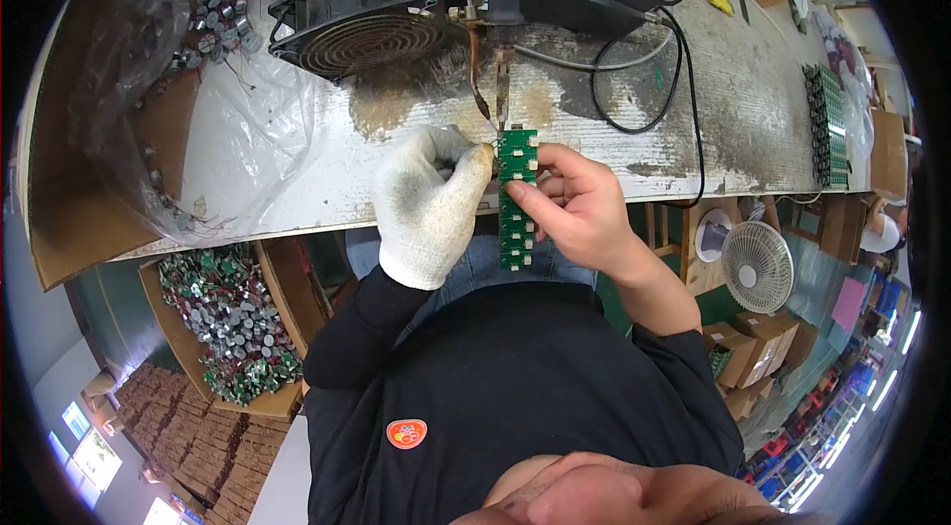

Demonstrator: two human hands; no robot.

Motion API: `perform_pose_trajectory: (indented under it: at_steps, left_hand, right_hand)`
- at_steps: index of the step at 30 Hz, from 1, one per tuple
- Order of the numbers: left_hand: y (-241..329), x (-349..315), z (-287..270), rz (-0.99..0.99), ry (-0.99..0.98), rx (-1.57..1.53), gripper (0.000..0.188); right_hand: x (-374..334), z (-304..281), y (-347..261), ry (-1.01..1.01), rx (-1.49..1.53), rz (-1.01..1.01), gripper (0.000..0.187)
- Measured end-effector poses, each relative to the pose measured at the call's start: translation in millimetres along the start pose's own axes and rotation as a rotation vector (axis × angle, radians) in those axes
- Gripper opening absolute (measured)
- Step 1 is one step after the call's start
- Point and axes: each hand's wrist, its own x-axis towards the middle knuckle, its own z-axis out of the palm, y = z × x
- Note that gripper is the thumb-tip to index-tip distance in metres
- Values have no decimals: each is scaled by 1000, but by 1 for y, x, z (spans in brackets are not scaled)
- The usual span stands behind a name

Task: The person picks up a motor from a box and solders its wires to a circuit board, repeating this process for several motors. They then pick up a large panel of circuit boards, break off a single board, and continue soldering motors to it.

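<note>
right hand [580,210] gripping green board [516,228], seemingly for soldering
left hand [428,208] is pinching, contents unclear; steadiness likely next

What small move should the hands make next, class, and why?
Probably align the upper end of the green circuit board with the metal tip: they sit close together, the bare right hand holds the board, and the gloved left hand is beside that end.
</note>
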Motion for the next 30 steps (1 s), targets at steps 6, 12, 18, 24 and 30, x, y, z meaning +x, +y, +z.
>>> perform_pose_trajectory:
  at_steps: [6, 12, 18, 24, 30]
  left_hand:
    - [5, 1, -6, -81, -22, 29, 18]
    - [-9, 7, -22, 419, -106, 326, 38]
    - [-4, 21, -52, 575, 38, 551, 48]
    - [12, 56, -138, 427, 366, 734, 27]
    - [13, 112, -197, 501, 226, 1126, 25]
  right_hand:
    - [4, 6, -6, 1, 2, 27, 20]
    - [7, -1, -13, 122, 130, 95, 23]
    - [20, -18, -4, 174, 229, 145, 33]
    - [22, -14, -6, 64, 225, 43, 44]
    - [25, -13, -9, 44, 225, 30, 42]
